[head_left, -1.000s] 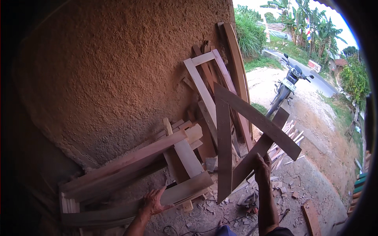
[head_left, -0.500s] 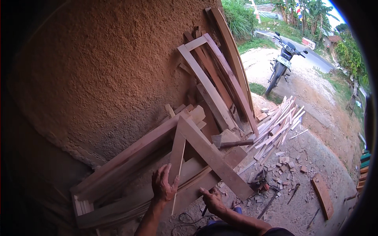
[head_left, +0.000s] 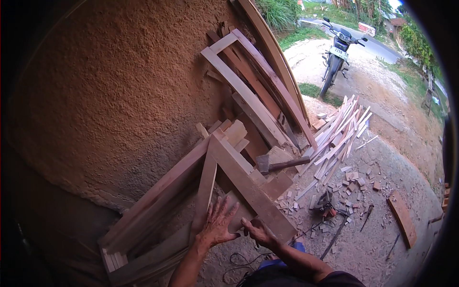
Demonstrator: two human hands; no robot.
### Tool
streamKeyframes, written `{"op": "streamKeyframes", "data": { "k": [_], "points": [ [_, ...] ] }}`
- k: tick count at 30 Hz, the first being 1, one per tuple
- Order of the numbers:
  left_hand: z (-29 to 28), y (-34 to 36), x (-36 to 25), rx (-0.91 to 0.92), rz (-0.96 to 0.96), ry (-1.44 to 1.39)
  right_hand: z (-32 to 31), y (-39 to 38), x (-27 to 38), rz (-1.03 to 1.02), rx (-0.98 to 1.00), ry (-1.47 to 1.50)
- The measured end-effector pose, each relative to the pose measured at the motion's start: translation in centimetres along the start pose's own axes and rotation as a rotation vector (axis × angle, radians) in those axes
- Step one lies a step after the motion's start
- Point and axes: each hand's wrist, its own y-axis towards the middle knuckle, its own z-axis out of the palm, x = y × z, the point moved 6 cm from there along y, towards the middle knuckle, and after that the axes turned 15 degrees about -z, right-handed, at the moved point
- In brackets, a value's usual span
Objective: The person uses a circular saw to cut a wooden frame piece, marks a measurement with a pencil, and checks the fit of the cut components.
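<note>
Wooden frame [head_left: 239, 184], upright a second earlier, lay lowered against plank stack [head_left: 158, 201]. Left hand [head_left: 216, 225] pressed flat, fingers spread; right hand [head_left: 258, 232] gripped its lower edge. Frame apparently set down.

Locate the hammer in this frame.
In the head view the hammer lies right of centre on the stacked boards, just right of the wooden frame both hands press, and left of the pile of thin slats.

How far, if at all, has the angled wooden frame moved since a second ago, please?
Yes. The angled wooden frame, earlier upright to the right of the plank stack, now leans against it by the mud wall, under left hand and right hand.
</note>
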Motion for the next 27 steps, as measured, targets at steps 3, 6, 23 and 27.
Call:
{"op": "streamKeyframes", "data": {
  "k": [3,6,23,27],
  "points": [
    [0.1,0.8,-0.5,0.03,-0.015,0.034,-3.2,-0.5,0.2,-0.278,-0.129,-0.005],
    [0.1,1.7,-1.4,-0.025,0.012,-0.013,-4.4,-1.1,-1.1,-0.392,-0.172,-0.06],
    [0.1,4.3,-2.9,-0.093,0.039,-0.04,-5.5,-0.8,-0.9,-0.229,-0.135,-0.081],
    [-0.2,4.1,-3.2,-0.105,0.03,-0.035,-5.8,-1.0,-0.8,-0.267,-0.022,-0.201]
  ]
}}
